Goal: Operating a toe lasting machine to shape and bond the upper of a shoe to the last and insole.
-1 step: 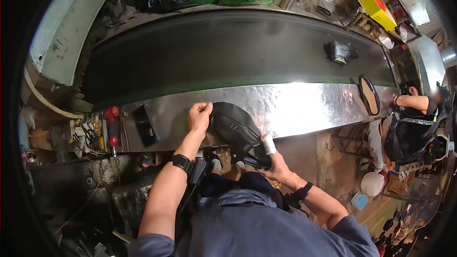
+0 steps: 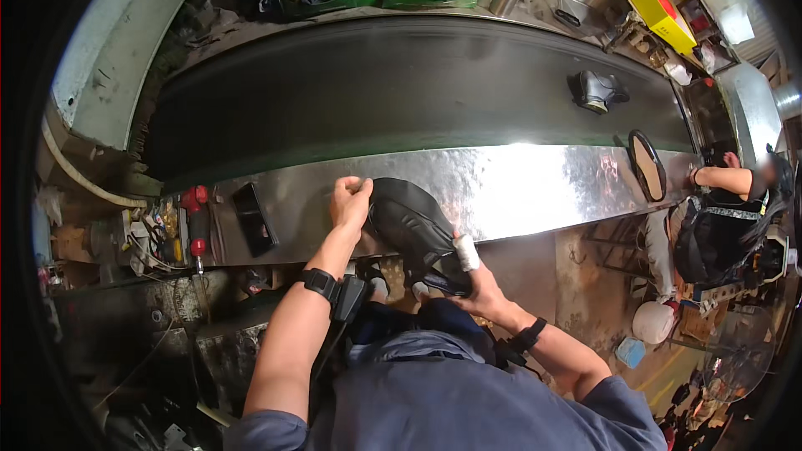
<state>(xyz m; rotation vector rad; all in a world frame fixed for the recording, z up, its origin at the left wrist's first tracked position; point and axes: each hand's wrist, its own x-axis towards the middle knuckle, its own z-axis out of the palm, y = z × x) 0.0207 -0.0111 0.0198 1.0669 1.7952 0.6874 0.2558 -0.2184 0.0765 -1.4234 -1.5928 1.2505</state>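
A black shoe [image 2: 408, 219] with small slits in its upper is held over the front edge of the metal bench [image 2: 351, 169]. Its rounded toe points to the far left, and its opening faces me at the near right. My left hand [image 2: 349, 203] is closed at the toe, thumb and fingers pinched together by its edge. Around the heel end, my right hand [image 2: 482, 286] grips the shoe, a white wrapping on one finger. The shoe hides part of my right fingers.
Behind the bench runs a dark conveyor belt [image 2: 384, 92] carrying another black shoe [image 2: 598, 92]. A shoe [image 2: 647, 166] with a tan inside lies at right, near a seated co-worker [image 2: 727, 225]. A black phone-like slab [image 2: 255, 219] and red power screwdriver [image 2: 197, 217] lie left.
My right hand and the heel end of the shoe have shifted very slightly left and away from me. My left hand stays at the toe.
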